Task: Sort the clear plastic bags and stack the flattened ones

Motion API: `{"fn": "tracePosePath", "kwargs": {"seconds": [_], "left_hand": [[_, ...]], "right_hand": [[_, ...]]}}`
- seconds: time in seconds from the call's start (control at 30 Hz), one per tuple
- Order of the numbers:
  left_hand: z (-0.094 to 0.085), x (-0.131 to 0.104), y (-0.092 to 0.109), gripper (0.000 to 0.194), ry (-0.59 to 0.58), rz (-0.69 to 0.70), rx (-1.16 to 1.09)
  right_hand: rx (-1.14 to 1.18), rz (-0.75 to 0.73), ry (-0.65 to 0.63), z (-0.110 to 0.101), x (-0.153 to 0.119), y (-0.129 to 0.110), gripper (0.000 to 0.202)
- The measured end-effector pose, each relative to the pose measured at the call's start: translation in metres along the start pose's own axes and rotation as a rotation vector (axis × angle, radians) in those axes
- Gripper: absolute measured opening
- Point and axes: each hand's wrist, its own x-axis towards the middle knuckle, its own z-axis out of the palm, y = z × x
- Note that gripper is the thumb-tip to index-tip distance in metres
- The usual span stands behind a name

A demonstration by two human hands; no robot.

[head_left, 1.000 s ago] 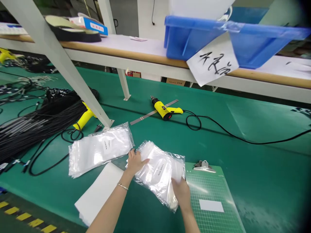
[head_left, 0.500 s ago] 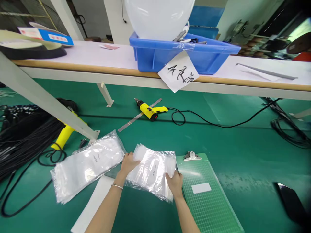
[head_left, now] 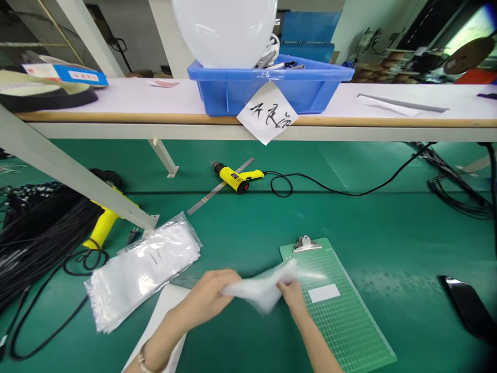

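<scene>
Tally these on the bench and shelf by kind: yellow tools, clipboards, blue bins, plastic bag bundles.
Yellow tools: 2
Clipboards: 1
Blue bins: 1
Plastic bag bundles: 2, one held and blurred
Total: 6

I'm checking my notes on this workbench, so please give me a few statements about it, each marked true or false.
1. The left hand and right hand both hold the plastic. True.
2. The heat gun lies beneath the ruler. False: the heat gun lies across the top of the ruler.
3. The bag stack is left of the clipboard. True.
4. The clipboard's clip is at the end nearest the person. False: the clip is at the far end.
5. The bin stands on the shelf. True.
</scene>
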Motion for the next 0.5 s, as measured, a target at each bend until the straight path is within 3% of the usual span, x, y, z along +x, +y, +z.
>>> {"fn": "tracePosePath", "kwargs": {"seconds": [0.03, 0.13, 0.23, 0.3, 0.37, 0.43, 0.5], "left_hand": [[-0.008, -0.008, 0.017, 0.021, -0.079, 0.104, -0.008], [-0.034, -0.024, 0.056, 0.021, -0.137, 0.301, -0.027], [-0.052, -0.031, 0.062, 0.014, 0.022, 0.326, -0.051], [-0.05, -0.032, 0.049, 0.006, 0.246, 0.259, -0.072], [-0.033, -0.03, 0.023, 0.01, 0.493, 0.12, -0.141], [-0.004, -0.026, -0.012, 0.023, 0.672, -0.037, -0.276], [0.03, -0.019, -0.05, 0.031, 0.741, -0.143, -0.411]], "right_hand": [[0.099, -0.032, -0.023, -0.005, 0.0, -0.004, 0.043], [0.293, -0.131, -0.108, -0.023, 0.0, -0.027, 0.057], [0.236, -0.222, -0.268, -0.046, -0.001, -0.054, 0.055], [0.148, -0.269, -0.3, -0.058, -0.002, -0.067, 0.036], [0.08, -0.301, -0.251, -0.062, 0.001, -0.071, 0.021], [0.035, -0.326, -0.205, -0.058, 0.009, -0.063, 0.018], [0.005, -0.332, -0.188, -0.05, 0.02, -0.045, 0.025]]}}
